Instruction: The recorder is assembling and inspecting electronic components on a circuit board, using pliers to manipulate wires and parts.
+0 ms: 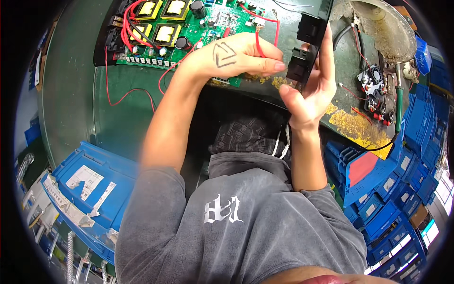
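Note:
My right hand point(314, 97) grips a long black plastic panel point(315, 47) by its edge, thumb on the near side and fingers behind. Two black square sockets point(299, 65) stick out from the panel toward my left hand. My left hand point(243, 54) is closed, with a thick red wire point(258, 42) passing between thumb and forefinger; the wire's end is hidden in the grip. Its fingertips point at the lower socket, slightly apart from it. Behind the left hand lies a green circuit board point(194, 31) with yellow transformers point(166, 34), black capacitors and red wires.
A green-handled soldering iron point(399, 106) stands at the right by a dirty metal hood point(378, 28). Near it lies a small fan assembly point(371, 80). Yellow residue point(362, 128) crusts the bench edge. Blue bins point(113, 175) flank me; a thin red wire point(127, 92) trails on the left.

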`<state>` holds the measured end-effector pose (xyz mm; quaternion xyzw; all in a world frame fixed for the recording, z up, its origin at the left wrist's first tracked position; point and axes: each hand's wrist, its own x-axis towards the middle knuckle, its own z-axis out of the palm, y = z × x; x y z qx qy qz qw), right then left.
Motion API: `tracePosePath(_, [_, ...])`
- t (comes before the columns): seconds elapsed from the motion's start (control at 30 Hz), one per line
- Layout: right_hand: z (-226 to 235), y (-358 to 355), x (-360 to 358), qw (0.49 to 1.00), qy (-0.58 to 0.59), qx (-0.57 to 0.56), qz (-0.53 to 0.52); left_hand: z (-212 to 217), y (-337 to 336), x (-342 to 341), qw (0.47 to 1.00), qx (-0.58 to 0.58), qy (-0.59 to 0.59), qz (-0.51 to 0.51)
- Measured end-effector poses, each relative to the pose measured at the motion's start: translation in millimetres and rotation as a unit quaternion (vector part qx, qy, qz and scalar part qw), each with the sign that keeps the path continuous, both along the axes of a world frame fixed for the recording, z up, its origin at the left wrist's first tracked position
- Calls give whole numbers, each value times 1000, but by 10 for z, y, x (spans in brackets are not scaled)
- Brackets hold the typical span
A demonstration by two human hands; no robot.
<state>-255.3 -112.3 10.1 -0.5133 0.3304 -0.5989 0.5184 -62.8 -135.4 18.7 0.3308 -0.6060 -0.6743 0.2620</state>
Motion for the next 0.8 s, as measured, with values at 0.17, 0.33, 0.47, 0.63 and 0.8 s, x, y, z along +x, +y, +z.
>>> tracePosePath(0.17, [-124,-83,-404,986,39,115,117,36,-27,19,999,-28,-6,-33])
tracePosePath(0.33, [113,0,-39,992,103,-71,27,-56,4,-9,998,-32,52,14])
tracePosePath(0.47, [-116,-36,-362,987,69,73,123,115,-40,53,998,-33,-22,-53])
tracePosePath(0.63, [200,52,121,998,32,-44,-18,30,-41,49,998,-33,19,-41])
tracePosePath(0.8, [337,94,141,996,79,-33,-1,17,33,11,998,-21,54,-10])
